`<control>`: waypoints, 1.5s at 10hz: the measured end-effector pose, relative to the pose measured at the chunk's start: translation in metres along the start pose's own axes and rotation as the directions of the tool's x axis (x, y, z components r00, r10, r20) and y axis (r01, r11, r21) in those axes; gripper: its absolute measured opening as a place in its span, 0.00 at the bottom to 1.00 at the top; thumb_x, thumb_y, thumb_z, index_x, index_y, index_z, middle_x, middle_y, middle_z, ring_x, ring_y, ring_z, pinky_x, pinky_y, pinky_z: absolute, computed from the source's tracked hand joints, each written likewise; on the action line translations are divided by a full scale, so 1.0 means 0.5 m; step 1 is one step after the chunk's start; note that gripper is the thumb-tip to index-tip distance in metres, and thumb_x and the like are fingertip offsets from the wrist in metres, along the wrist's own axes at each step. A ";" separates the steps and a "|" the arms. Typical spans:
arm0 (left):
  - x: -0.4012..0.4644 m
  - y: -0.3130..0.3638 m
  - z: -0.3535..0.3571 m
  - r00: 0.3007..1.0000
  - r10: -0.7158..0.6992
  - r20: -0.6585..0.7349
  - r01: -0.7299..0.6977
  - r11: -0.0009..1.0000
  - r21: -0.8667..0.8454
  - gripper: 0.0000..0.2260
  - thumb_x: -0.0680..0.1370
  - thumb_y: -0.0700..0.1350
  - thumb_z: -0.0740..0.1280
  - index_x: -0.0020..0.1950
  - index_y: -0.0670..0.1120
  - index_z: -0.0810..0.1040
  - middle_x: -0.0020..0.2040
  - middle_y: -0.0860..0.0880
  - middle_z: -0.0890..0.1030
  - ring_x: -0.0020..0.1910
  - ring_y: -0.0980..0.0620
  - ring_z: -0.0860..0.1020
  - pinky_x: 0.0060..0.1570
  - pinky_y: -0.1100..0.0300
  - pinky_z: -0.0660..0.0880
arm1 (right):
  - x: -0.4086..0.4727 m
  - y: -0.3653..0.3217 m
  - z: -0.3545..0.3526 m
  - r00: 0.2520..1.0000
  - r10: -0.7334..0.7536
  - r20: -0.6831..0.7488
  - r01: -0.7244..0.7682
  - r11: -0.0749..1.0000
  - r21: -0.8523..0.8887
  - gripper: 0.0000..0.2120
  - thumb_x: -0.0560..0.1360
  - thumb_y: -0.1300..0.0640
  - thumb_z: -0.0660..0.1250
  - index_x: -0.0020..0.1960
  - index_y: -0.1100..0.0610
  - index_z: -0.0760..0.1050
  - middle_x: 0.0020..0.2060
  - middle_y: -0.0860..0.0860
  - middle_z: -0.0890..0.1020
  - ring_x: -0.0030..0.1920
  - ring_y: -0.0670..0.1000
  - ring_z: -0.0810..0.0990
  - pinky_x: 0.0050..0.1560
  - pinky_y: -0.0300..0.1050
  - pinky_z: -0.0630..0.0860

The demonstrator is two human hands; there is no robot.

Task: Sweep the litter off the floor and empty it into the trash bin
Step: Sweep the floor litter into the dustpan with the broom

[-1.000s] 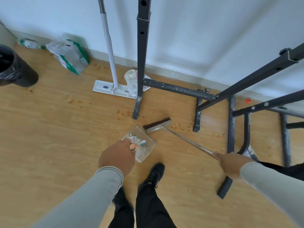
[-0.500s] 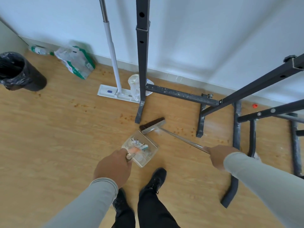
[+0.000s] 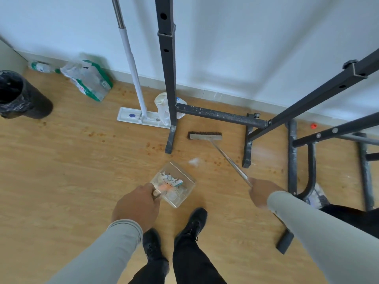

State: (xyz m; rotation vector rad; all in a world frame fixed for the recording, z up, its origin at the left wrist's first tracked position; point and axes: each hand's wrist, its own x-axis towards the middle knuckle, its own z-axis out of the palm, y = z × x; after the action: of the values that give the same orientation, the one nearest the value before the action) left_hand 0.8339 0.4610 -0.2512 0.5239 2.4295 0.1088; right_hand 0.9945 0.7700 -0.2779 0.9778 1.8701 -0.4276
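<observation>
My left hand (image 3: 136,206) grips the handle of a clear dustpan (image 3: 174,184) that sits on the wooden floor and holds scraps of paper and wrappers. My right hand (image 3: 261,192) holds the metal handle of a broom (image 3: 206,136); its dark bristle head lies on the floor beyond the pan, between two black frame legs. A small white scrap (image 3: 194,161) lies on the floor between the broom head and the pan's mouth. Brown crumbs (image 3: 152,146) dot the floor. The black-lined trash bin (image 3: 19,98) stands at the far left.
A black metal frame (image 3: 220,115) stands against the white wall, with legs at centre and right. A white flat mop (image 3: 141,117) leans beside it. A green-and-white plastic bag (image 3: 88,82), a bottle (image 3: 41,67) and a crumpled bag (image 3: 164,107) lie along the wall. My black shoes (image 3: 194,222) stand behind the pan.
The broom head has swung away from the dustpan's edge, farther toward the wall and to the right. A white scrap now shows between broom and pan. The dustpan has stayed put.
</observation>
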 end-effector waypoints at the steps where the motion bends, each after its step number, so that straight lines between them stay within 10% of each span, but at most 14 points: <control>1: 0.002 -0.009 0.002 1.000 -0.004 -0.007 0.004 1.000 0.011 0.10 0.81 0.58 0.61 0.57 0.54 0.75 0.47 0.55 0.78 0.42 0.51 0.79 0.45 0.54 0.79 | -0.004 -0.057 0.077 0.997 -0.018 0.076 0.021 0.999 -0.034 0.29 0.80 0.62 0.55 0.80 0.49 0.57 0.48 0.49 0.77 0.44 0.54 0.81 0.41 0.47 0.78; 3: 0.000 -0.021 0.006 1.000 0.018 -0.001 -0.018 0.999 0.030 0.05 0.82 0.54 0.62 0.51 0.54 0.73 0.41 0.55 0.77 0.38 0.53 0.78 0.40 0.55 0.78 | -0.104 -0.044 0.206 0.979 0.011 0.203 0.014 0.993 -0.120 0.38 0.77 0.65 0.58 0.81 0.44 0.49 0.44 0.48 0.75 0.41 0.51 0.78 0.38 0.47 0.76; 5: -0.036 -0.046 0.005 0.998 0.047 0.042 -0.049 0.998 0.039 0.07 0.82 0.54 0.61 0.51 0.52 0.72 0.42 0.54 0.77 0.40 0.51 0.78 0.39 0.55 0.76 | -0.221 -0.016 0.204 0.990 -0.012 0.139 -0.032 0.950 0.312 0.15 0.83 0.53 0.54 0.68 0.46 0.70 0.41 0.53 0.80 0.34 0.53 0.81 0.32 0.45 0.80; 8: -0.051 -0.084 -0.017 0.996 0.048 0.074 -0.050 0.998 0.026 0.05 0.82 0.50 0.60 0.51 0.52 0.73 0.42 0.56 0.76 0.41 0.52 0.78 0.41 0.57 0.75 | -0.270 -0.038 0.165 0.992 0.124 0.003 -0.096 0.760 0.643 0.08 0.82 0.58 0.58 0.58 0.57 0.74 0.32 0.58 0.79 0.27 0.53 0.75 0.28 0.44 0.74; 11: -0.011 -0.035 0.001 0.998 0.022 0.060 -0.025 0.998 0.050 0.05 0.82 0.48 0.62 0.56 0.53 0.75 0.50 0.53 0.80 0.45 0.48 0.79 0.42 0.55 0.75 | -0.112 -0.166 0.218 0.985 -0.035 0.168 0.034 0.999 0.011 0.11 0.77 0.62 0.67 0.57 0.63 0.82 0.53 0.59 0.82 0.51 0.58 0.84 0.48 0.46 0.80; 15: -0.011 -0.054 0.001 0.997 0.057 0.056 -0.059 0.997 0.045 0.07 0.83 0.53 0.60 0.56 0.51 0.73 0.45 0.52 0.74 0.44 0.46 0.79 0.44 0.53 0.77 | -0.254 -0.025 0.155 0.923 -0.077 0.378 -0.143 0.842 0.520 0.18 0.81 0.60 0.59 0.70 0.48 0.68 0.28 0.52 0.65 0.24 0.50 0.62 0.24 0.41 0.61</control>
State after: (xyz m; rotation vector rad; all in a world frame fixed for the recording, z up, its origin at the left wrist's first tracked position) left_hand 0.8288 0.4339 -0.2540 0.6107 2.3689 0.0618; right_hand 1.0594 0.6553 -0.2072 1.1862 1.3853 -1.0916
